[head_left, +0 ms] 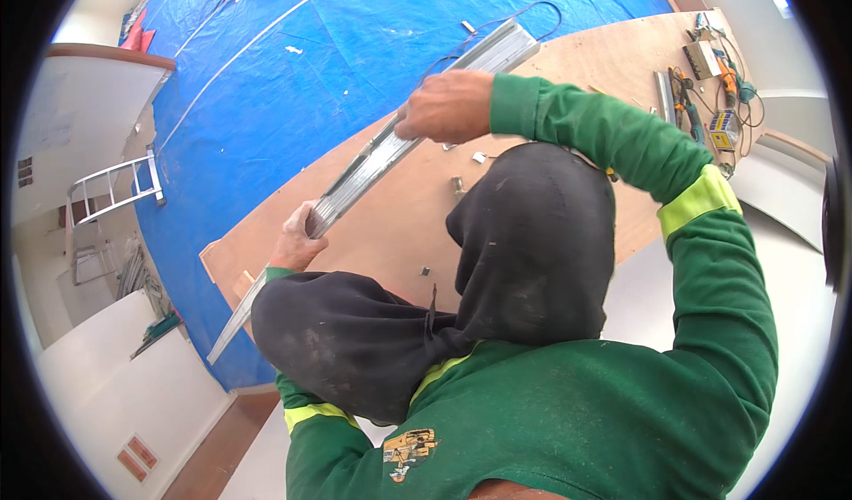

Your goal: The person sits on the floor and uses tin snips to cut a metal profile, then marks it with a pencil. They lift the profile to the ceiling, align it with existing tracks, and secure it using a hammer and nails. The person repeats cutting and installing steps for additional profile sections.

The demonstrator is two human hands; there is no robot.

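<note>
A long bundle of ridged galvanised metal channels [377, 161] runs slantwise before me, from the lower left to the upper middle. My right hand [451, 105] is closed over it from above, towards its far end. Lower down, my left hand [297, 238] grips the same bundle, with the thumb side against the metal. Beyond the left hand a narrow length of channel reaches towards the blue sheet. Both hands are bare, and green sleeves cover the arms. My dark-trousered knees [537, 243] are bent up between me and the metal, hiding part of the board.
Under the bundle lies a plywood board [399, 220] with small metal offcuts [479, 157]. Power tools [695, 125], cables and boxes [725, 129] crowd its right end. A blue tarpaulin [311, 65] covers the floor beyond. An aluminium ladder [111, 205] stands at the left, near white panels [115, 358].
</note>
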